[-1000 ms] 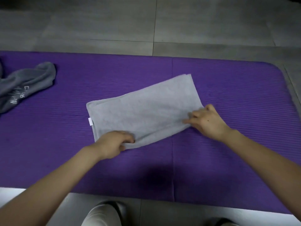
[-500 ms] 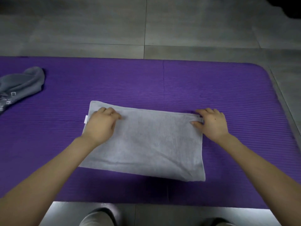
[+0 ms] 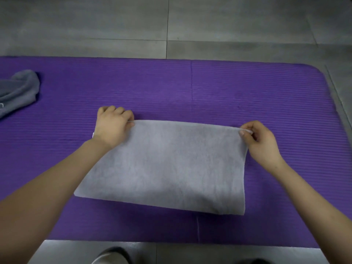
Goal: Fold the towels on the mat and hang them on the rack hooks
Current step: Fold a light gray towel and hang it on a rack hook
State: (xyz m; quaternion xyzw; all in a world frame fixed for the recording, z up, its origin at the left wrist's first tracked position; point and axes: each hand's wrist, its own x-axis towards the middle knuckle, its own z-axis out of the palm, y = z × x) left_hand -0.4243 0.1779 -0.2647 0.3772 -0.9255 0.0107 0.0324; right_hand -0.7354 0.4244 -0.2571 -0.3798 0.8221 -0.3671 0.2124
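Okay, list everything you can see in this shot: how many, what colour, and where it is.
light grey towel: one, light grey, flat on the middle of the mat, far corners held
label: one, white, on that towel's left edge by the left wrist
darker grey towel: one, dark grey, bunched on the mat's left edge, partly out of frame
mat: one, purple, ribbed, across the floor
floor: grey tiles, beyond and in front of the mat
pale shape: one, bottom edge, knee or shoe, too cropped to tell
forearms: two, bare, reaching in from below
left hand: grips the towel's far left corner
right hand: pinches its far right corner
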